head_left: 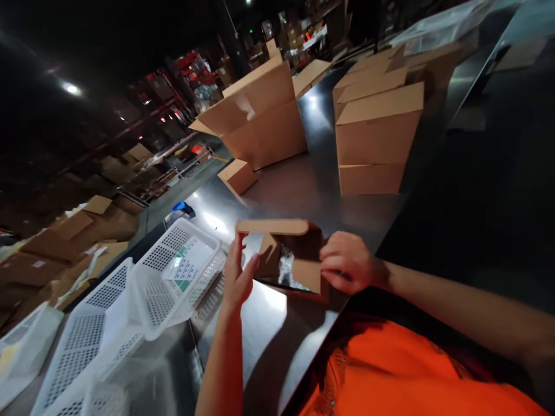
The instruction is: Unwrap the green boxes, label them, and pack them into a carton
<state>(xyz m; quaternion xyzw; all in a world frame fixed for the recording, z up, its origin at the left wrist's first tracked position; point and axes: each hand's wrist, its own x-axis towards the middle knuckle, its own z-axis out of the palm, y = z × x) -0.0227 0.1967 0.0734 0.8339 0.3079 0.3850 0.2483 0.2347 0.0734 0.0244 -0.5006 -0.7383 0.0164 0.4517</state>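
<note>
Small open box (281, 254) between both hands: left hand (236, 277) fingers flat against its left side, right hand (347, 263) pinching right flap.

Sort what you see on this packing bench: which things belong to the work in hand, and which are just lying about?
In hand:
- small open cardboard box
- left hand at its flap
- right hand gripping its side
- clear wrapping inside it

Lying about:
- white perforated baskets
- stacked closed boxes
- large open carton
- blue object
</note>
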